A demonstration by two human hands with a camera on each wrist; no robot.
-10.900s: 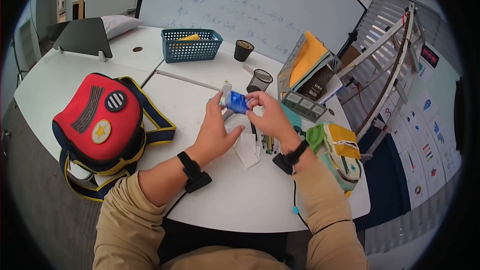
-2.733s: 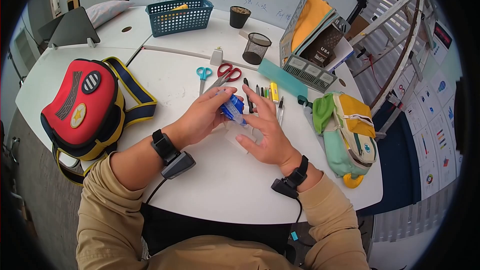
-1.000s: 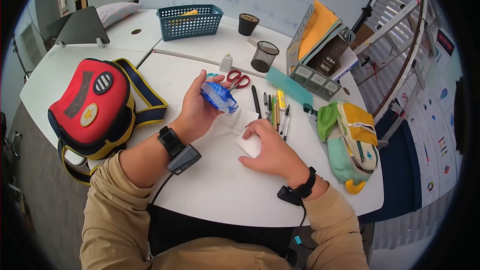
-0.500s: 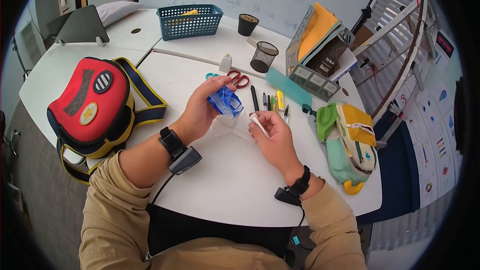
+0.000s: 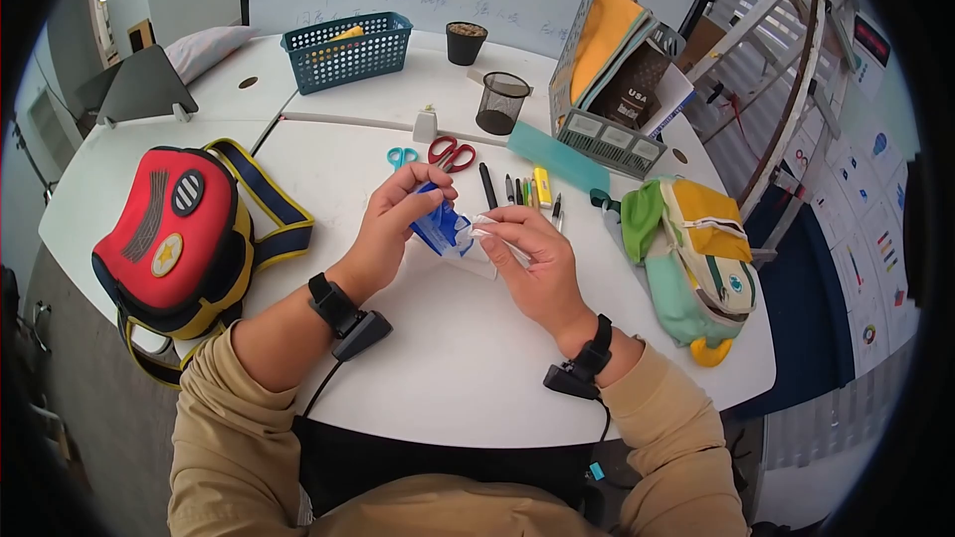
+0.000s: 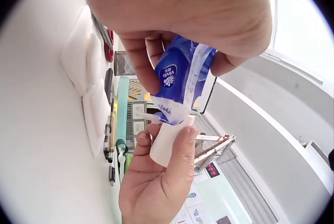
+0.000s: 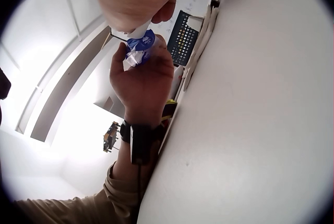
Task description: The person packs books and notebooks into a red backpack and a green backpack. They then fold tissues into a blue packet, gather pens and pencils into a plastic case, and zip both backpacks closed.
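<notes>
A blue plastic tissue packet (image 5: 436, 229) is gripped in the left hand (image 5: 386, 229), thumb on one side and fingers curled round the other. In the left wrist view the packet (image 6: 180, 73) hangs with its clear end toward a folded white tissue (image 6: 168, 140). The right hand (image 6: 156, 187) pinches that tissue between thumb and fingers, against the packet's end. In the head view the right hand (image 5: 542, 264) is just right of the packet. White tissues (image 6: 83, 62) lie on the table below the hands, largely hidden in the head view.
Beyond the hands lie red scissors (image 5: 452, 153), teal scissors (image 5: 402, 157), pens and a yellow highlighter (image 5: 542, 187). A red backpack (image 5: 164, 229) is left, a green and yellow bag (image 5: 696, 259) right. Behind stand a mesh cup (image 5: 501, 104), basket (image 5: 348, 55) and file holder (image 5: 612, 139).
The right hand has picked up a folded white tissue from the table and brought it to the packet's end. The left hand has turned the packet and keeps hold of it. The head view has shifted.
</notes>
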